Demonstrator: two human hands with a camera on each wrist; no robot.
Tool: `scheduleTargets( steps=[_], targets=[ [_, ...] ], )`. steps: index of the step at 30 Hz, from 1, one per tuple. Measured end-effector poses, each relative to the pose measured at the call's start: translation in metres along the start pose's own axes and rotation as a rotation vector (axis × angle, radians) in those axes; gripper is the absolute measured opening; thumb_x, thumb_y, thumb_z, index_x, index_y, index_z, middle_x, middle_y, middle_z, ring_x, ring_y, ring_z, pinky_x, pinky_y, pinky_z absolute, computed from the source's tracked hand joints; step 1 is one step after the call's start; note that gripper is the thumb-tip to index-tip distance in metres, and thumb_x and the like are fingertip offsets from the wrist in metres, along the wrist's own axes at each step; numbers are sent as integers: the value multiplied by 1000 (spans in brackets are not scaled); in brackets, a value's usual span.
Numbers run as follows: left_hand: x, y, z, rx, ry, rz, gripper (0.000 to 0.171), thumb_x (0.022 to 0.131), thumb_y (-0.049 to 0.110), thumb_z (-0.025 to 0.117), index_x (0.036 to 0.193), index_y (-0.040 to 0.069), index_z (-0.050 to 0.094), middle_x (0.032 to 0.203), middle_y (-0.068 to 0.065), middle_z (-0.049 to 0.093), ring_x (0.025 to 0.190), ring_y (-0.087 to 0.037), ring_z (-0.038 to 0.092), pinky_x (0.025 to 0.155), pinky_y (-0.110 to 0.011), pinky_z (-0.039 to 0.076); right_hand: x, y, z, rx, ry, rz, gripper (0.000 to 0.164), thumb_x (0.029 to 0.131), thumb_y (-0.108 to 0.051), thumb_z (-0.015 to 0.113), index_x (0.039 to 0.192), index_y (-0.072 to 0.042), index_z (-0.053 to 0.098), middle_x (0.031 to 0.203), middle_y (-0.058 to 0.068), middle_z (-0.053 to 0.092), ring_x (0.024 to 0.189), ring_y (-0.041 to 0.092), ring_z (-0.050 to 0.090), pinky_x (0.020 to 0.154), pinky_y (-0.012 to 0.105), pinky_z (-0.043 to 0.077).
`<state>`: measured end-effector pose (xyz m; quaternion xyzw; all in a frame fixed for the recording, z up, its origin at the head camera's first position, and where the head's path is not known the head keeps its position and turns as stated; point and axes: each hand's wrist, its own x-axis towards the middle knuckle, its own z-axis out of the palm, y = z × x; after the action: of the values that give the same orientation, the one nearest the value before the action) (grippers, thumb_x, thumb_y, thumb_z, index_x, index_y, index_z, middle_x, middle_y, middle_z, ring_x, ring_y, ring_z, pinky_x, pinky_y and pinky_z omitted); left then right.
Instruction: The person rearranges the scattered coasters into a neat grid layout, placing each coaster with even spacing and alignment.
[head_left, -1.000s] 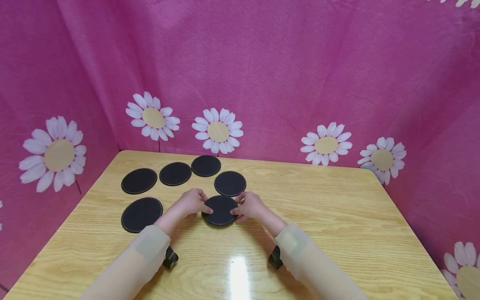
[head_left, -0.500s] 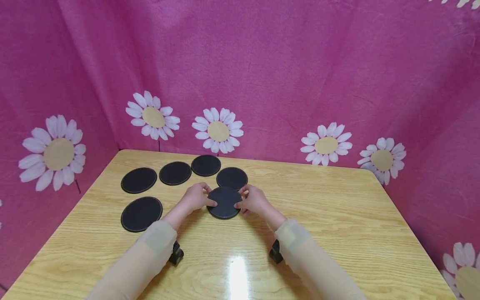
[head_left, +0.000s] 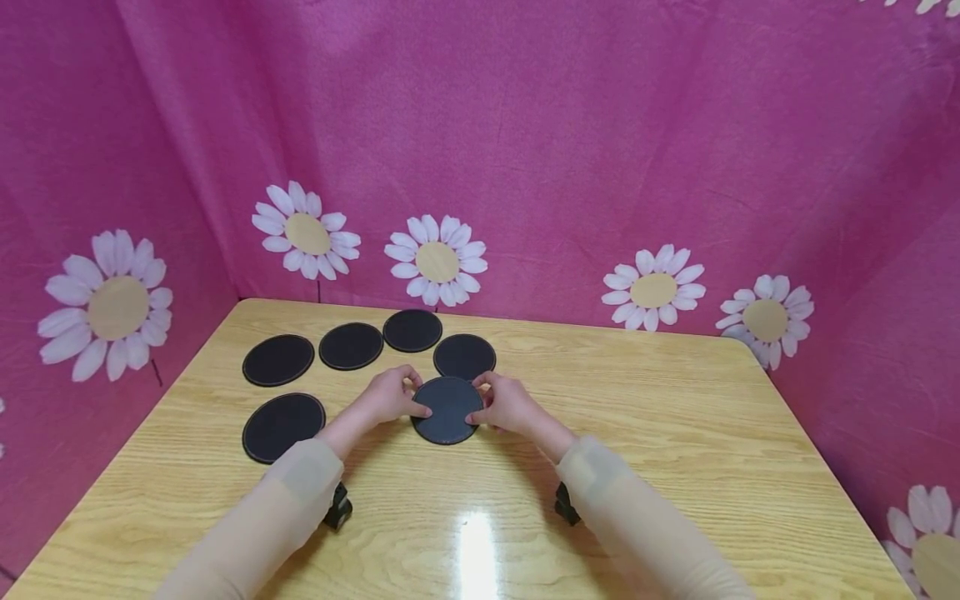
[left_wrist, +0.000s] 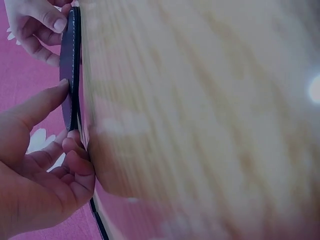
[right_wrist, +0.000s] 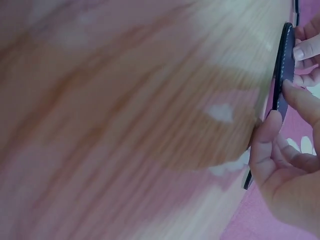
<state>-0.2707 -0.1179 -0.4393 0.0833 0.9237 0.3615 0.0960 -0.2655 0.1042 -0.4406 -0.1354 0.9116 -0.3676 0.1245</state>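
Observation:
In the head view, a round black stitched coaster (head_left: pixel 447 410) is held between two hands near the middle of the table. My left hand (head_left: pixel 390 395) pinches its left edge, thumb on top and fingers curled beneath. The right hand (head_left: pixel 507 403) grips the opposite edge the same way. The wrist views show the coaster (left_wrist: pixel 70 65) edge-on with pale stitching along its rim, and both thumbs press its upper face. Just behind it lies another black coaster (head_left: pixel 465 356), whose near edge the held one overlaps in the head view.
Several matching coasters lie flat on the wooden table (head_left: pixel 675 433): one at the back (head_left: pixel 412 331), one left of it (head_left: pixel 351 346), and two at the far left, including a nearer coaster (head_left: pixel 283 427) beside the left forearm. A pink daisy-print cloth (head_left: pixel 525 150) hangs around the table.
Both hands have moved the held coaster slightly away from the body, then a touch back, and its top now looks lighter. The coaster behind has shifted a little farther back.

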Motion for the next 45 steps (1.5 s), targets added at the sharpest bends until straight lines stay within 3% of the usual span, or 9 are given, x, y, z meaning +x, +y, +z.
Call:
scheduleTargets(
  steps=[9,20,37,45],
  targets=[
    [1,-2,1,39,4,-1,38,69,18,84,96,3,62,75,-3,54,69,-17,48,62,-25,38,2,2,5,-110,27,-75,51,70,-15,83,112,0,60,71,2,54,54,9,48,48,20,40],
    [8,0,2,65,6,-2,37,70,20,83,97,6,62,78,-4,55,72,-18,49,64,-26,38,10,6,0,-172,23,-83,51,71,-17,83,113,0,60,75,2,56,66,12,49,59,23,41],
    [14,1,0,87,-6,-3,37,72,21,82,99,6,62,76,-4,57,71,-18,51,64,-27,39,15,8,-3,-155,46,-73,48,74,-17,80,116,-2,61,75,2,56,67,12,48,61,23,41],
    [16,1,-9,72,-6,16,47,73,20,81,110,1,59,78,-4,57,66,-15,52,63,-26,42,13,12,-13,-35,59,-35,50,76,-15,79,120,-1,58,83,6,60,59,10,52,52,23,46]
  ],
)
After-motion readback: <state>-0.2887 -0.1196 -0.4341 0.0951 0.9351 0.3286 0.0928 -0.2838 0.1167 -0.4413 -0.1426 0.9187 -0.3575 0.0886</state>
